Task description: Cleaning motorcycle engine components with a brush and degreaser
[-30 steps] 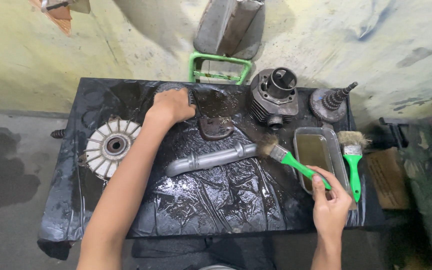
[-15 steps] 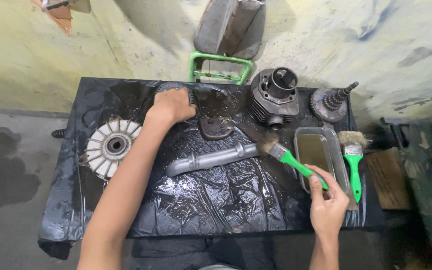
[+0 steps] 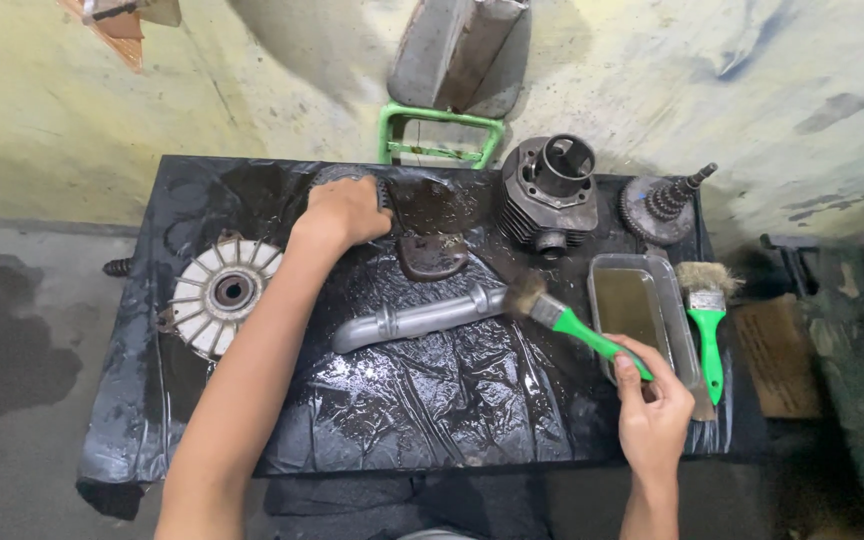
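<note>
From the head view, a low table wrapped in wet black plastic sheeting (image 3: 432,400) fills the middle of the frame. The right hand (image 3: 652,410), at the lower right, is closed around the green handle of a paintbrush (image 3: 567,325), whose bristles touch the right end of a grey metal pipe (image 3: 417,318) lying across the centre of the sheet. The left hand (image 3: 344,212), reaching up to the upper middle of the frame, lies curled over a dark, greasy engine casing (image 3: 432,225); whether it truly grips the casing or only presses on it I cannot tell.

At the left of the table sits a white finned flywheel (image 3: 224,292). Toward the upper right stands a finned cylinder block (image 3: 549,195), and farther right a gear cluster on a shaft (image 3: 664,205). Just beside the right hand is a shallow metal tray (image 3: 679,320) holding murky brownish liquid, and a second green-handled brush (image 3: 707,320) rests along the tray's right edge. Behind the table, at the top centre, a green metal frame (image 3: 439,135) leans by the stained wall.
</note>
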